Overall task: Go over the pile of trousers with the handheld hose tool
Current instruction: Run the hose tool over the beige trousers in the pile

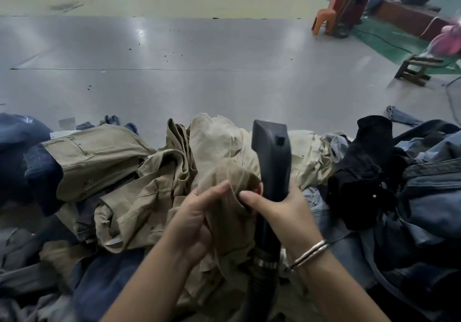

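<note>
Dark blue jeans (37,172) are seen at the left edge of the pile of trousers (139,184), heaped along the near side of a grey table (199,72). Beige fabric (224,209) is pinched by the left hand (197,221); beside it, the black hose tool (272,157) is gripped upright by the right hand (282,211), a silver bangle (309,253) at the wrist. Black and denim garments (399,184) are piled at right.

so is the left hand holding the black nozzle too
No, only the right hand grips the black nozzle; the left hand pinches the beige trousers beside it.
</note>
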Tool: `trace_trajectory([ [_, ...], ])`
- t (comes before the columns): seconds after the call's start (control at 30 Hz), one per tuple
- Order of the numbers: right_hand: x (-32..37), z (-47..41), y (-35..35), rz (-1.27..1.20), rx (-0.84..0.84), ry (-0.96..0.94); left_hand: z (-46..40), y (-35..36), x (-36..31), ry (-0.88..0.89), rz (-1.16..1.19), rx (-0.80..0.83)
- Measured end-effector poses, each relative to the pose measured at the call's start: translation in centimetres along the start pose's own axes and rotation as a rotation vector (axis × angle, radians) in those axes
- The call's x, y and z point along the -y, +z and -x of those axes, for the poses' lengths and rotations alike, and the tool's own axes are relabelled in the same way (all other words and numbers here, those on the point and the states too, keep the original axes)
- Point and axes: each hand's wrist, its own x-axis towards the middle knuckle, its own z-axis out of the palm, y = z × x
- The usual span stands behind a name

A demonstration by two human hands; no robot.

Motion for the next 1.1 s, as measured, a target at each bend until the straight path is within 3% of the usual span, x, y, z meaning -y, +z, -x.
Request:
trace_trajectory([
  [0.17, -0.5, -0.2, 0.3, 0.104, -0.1, 0.039, 1.1, 0.0, 2.0, -0.002, 0.061, 0.028],
  [0.4, -0.6, -0.9, -0.4, 0.026, -0.004, 0.212, 1.2, -1.4, 2.7, -0.095, 0.227, 0.023],
  [0.63, 1.6, -1.8, -1.5, -0.396, 0.085, 0.409, -0.4, -3.0, 0.5, -0.224, 0.192, -0.018],
  [0.77, 1.9, -1.3, -1.5, -0.465, 0.184, 0.478, 0.0, -2.6, 0.6, -0.314, 0.109, 0.188],
  [0.83, 1.9, -1.1, -1.5, -0.47, 0.211, 0.483, 0.2, -2.4, 1.2, -0.29, -0.011, 0.236],
  [0.93, 1.9, -0.9, -1.8, -0.493, 0.293, 0.492, 0.1, -1.9, 1.4, -0.192, -0.152, 0.177],
  [1.1, 2.0, -1.2, -2.4, -0.55, 0.293, 0.518, -0.5, -1.6, 1.8, -0.127, 0.015, 0.09],
])
